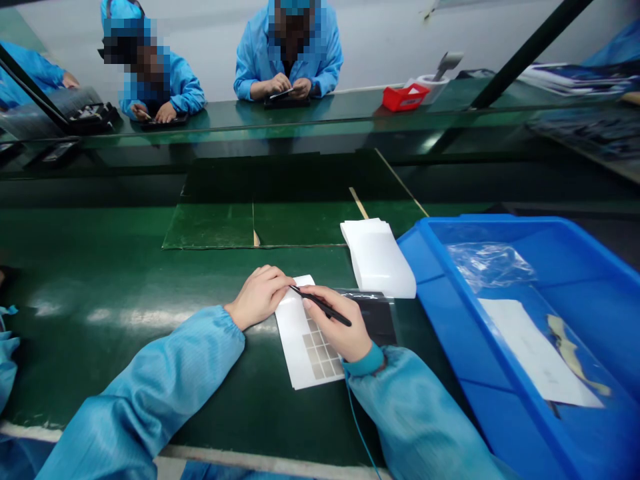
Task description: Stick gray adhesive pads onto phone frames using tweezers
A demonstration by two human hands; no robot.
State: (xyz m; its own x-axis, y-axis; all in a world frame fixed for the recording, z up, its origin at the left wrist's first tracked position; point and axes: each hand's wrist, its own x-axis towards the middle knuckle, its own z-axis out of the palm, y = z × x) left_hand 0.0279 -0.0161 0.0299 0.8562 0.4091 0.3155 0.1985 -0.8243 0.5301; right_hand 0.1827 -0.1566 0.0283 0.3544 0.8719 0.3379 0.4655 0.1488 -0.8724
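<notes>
A white sheet of grey square stickers (pixel 320 357) lies at a slant on the green bench top. My left hand (pixel 261 295) is closed at its upper left edge, thumb and fingers pinching there. Pen-like between the fingers of my right hand (pixel 345 323) is a pair of black tweezers (pixel 327 310). Their tip points left and meets the left fingertips; whether anything small is between the tips I cannot make out. Part of the sheet is hidden under my right hand. A dark flat piece with a clear film edge (pixel 377 313) lies just beyond that hand.
A stack of white sheets (pixel 379 257) lies beyond my right hand. To the right stands a blue bin (pixel 435 287) holding clear plastic, a white paper and a tan strip. A cord (pixel 357 417) hangs from my right wrist. Co-workers (pixel 289 50) sit across, near a red box (pixel 404 98).
</notes>
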